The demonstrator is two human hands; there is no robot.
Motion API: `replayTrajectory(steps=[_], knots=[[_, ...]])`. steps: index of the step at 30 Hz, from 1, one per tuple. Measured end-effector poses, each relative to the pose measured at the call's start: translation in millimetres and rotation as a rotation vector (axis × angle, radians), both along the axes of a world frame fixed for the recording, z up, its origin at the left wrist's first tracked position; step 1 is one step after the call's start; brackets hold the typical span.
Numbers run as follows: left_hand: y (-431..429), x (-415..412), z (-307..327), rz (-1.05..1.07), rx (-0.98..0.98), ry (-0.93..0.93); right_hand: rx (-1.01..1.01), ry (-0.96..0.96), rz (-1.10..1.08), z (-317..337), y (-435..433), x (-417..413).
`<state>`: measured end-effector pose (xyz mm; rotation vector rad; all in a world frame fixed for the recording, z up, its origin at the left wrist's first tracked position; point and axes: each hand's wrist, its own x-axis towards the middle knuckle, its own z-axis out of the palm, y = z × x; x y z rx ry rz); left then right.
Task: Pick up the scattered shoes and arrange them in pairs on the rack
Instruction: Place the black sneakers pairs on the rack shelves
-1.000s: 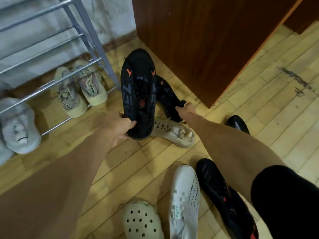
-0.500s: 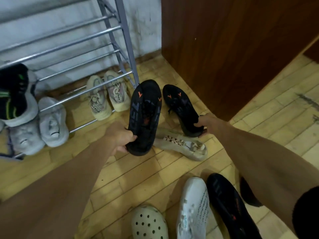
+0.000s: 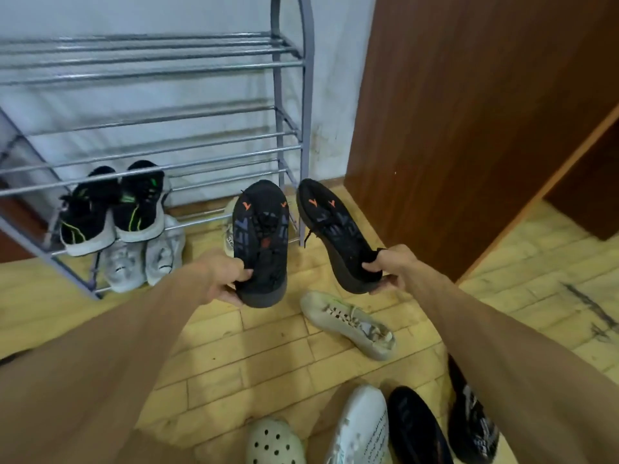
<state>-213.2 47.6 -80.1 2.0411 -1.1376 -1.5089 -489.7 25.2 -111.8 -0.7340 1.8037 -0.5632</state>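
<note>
My left hand (image 3: 223, 279) grips the heel of a black sneaker with orange marks (image 3: 261, 239), held above the floor with its toe toward the rack. My right hand (image 3: 388, 267) holds the matching black sneaker (image 3: 335, 229) by its heel, beside the first. The grey metal shoe rack (image 3: 288, 145) stands against the wall just beyond both shoes. A black and green pair (image 3: 114, 209) sits on a low shelf, and a light grey pair (image 3: 144, 262) rests under it. A beige shoe (image 3: 228, 226) peeks out behind the left sneaker.
On the wooden floor lie a beige sneaker on its side (image 3: 348, 324), a pale clog (image 3: 274, 443), a white sneaker (image 3: 361, 426) and two black shoes (image 3: 418, 426) (image 3: 472, 416). A brown wooden cabinet (image 3: 469, 112) stands right of the rack.
Both hands have lifted the black sneakers off the floor and brought them level, side by side, closer to the rack. My view has tilted up, showing more of the rack.
</note>
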Motion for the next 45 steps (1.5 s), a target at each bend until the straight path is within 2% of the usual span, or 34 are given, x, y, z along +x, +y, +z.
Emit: replayTrajectory(steps=[6, 16, 25, 32, 36, 40, 43, 45], knots=[[-25.4, 22.9, 0.7, 0.123, -0.043, -0.004, -0.065, -0.109, 0.097, 8.7, -32.4, 46.4], [-121.3, 50.4, -22.5, 0.275, -0.142, 0.034, -0.195, -0.186, -0.017, -21.6, -134.7, 121.5], [-192.0, 64.2, -54.9, 0.265, -0.21, -0.029, -0.239, -0.15, -0.097, -46.1, -204.8, 155.5], [-211.8, 65.0, -74.1, 0.14, -0.113, -0.097, -0.203, -0.124, -0.094, -66.7, -221.9, 157.4], [-209.8, 64.3, -77.8, 0.125, -0.104, -0.126, -0.226, -0.057, -0.021, -81.7, -228.2, 150.9], [-200.3, 59.2, -72.2, 0.154, -0.08, -0.018, -0.218, -0.034, 0.057, -69.6, -213.8, 150.3], [-185.5, 50.9, -68.8, 0.158, -0.111, 0.015, -0.219, 0.004, 0.156, -64.6, -195.2, 146.4], [-173.2, 41.9, -63.1, 0.162, -0.172, -0.054, -0.23, 0.039, 0.19, -56.9, -177.1, 140.6]])
